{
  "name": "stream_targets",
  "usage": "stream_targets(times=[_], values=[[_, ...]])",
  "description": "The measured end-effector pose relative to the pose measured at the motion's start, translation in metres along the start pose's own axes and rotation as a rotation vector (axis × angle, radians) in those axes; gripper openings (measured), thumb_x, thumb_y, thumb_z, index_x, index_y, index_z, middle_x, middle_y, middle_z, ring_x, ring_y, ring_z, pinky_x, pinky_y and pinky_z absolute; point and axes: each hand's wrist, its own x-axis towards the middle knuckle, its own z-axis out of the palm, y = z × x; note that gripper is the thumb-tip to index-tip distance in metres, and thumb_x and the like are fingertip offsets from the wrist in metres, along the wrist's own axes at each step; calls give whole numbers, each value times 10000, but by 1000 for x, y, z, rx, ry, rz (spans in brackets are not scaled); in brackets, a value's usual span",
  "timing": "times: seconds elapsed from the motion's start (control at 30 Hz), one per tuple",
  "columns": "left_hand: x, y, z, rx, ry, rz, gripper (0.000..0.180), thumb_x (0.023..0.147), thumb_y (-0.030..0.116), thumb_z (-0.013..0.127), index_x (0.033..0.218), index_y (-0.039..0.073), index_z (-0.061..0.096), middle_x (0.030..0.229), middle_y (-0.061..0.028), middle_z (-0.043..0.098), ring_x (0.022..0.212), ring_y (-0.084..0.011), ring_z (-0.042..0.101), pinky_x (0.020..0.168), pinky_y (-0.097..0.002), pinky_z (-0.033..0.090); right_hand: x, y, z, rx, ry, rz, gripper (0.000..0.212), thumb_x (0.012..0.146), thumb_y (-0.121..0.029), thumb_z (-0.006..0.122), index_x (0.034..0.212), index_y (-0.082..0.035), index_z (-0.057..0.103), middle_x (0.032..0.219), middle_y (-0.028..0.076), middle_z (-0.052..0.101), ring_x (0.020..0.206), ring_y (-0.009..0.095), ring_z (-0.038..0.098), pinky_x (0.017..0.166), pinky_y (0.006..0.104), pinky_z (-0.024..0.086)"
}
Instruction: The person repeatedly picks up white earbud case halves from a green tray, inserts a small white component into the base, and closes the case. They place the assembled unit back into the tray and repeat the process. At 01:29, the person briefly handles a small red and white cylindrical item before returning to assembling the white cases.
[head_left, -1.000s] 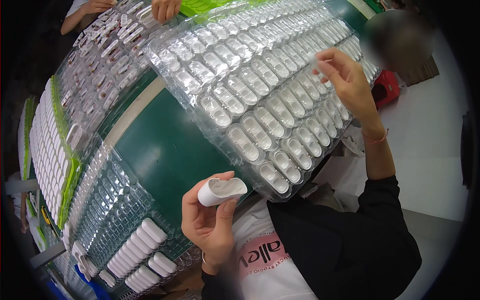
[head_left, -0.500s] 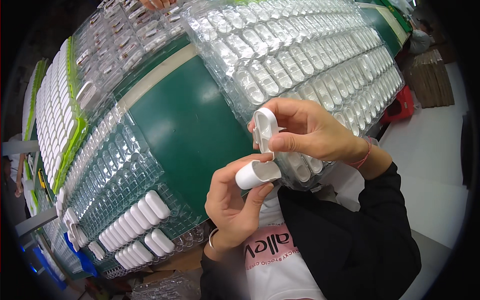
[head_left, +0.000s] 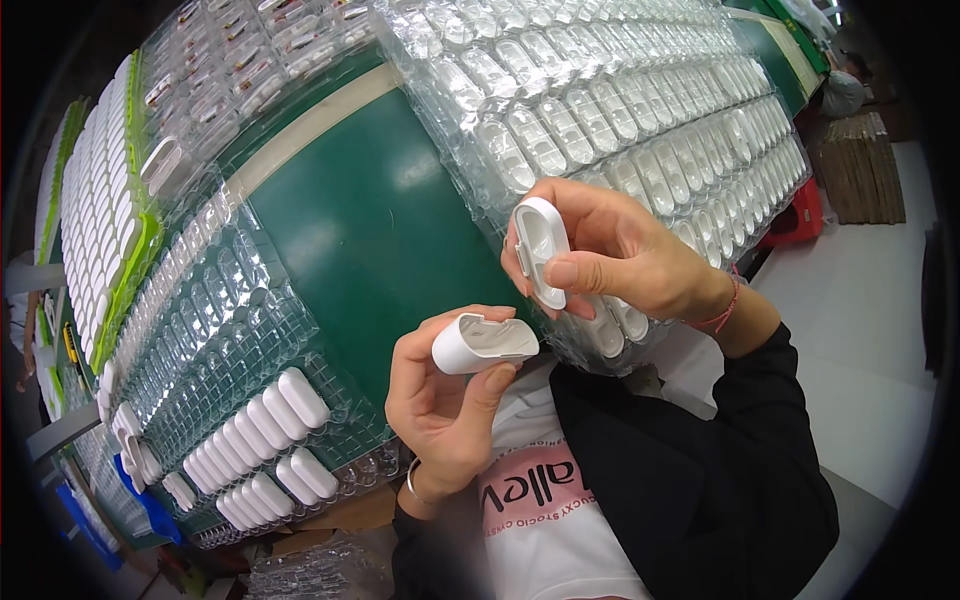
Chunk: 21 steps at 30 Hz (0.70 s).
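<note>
A hollow white plastic case body [head_left: 462, 347] is pinched between the thumb and fingers of my left hand [head_left: 440, 400], its open end tilted to the right. In my right hand [head_left: 625, 255] is a white oval case lid [head_left: 541, 250], its hollow inside facing me and my thumb on its rim. The lid and the body are apart, the lid above and to the right. Beneath my right hand lies a clear blister tray [head_left: 600, 110] filled with rows of similar white oval lids.
Left of the green mat [head_left: 370, 220], another clear tray [head_left: 225, 330] holds closed white cases [head_left: 258, 430]. A lime-edged tray of white pieces [head_left: 100, 215] stands farther left. Trays with small parts [head_left: 240, 60] lie at the back. Stacked cardboard [head_left: 862, 168] stands at the far right.
My hands have moved apart. The left has carried the case body a little left, and the right has turned the lid so that its inside shows more.
</note>
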Motion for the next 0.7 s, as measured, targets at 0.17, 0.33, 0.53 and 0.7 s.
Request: stream_targets(times=[0.17,0.33,0.53,0.7], values=[[1,-1,0,-2,-5,-5,391,869,128,691,1152,-38,477,1095,-215,616,873,-210,646,701,-303,554,0,-1,2,13,18,-5,357,896,-265,660,1105,-26,498,916,76,604,707,67,550,528,181,437],[2,-2,1,9,7,-4,403,882,123,674,1186,-37,464,1097,-213,617,872,-205,642,697,-296,544,0,-1,3,15,12,-35,246,932,-159,630,1099,-22,514,894,33,631,670,48,551,543,186,425],[11,-12,-1,212,113,305,434,875,-46,627,1276,5,469,1147,-220,602,979,-209,621,815,-303,523,-4,-10,9,47,4,112,299,961,-214,592,1161,-12,502,849,66,658,671,98,625,522,205,473],[14,-13,-4,443,-27,313,305,876,-28,625,1178,7,599,1120,-153,596,971,-213,608,791,-291,496,-4,-13,13,66,-37,139,403,982,-247,547,1287,-18,417,813,92,652,610,109,627,496,206,482]])
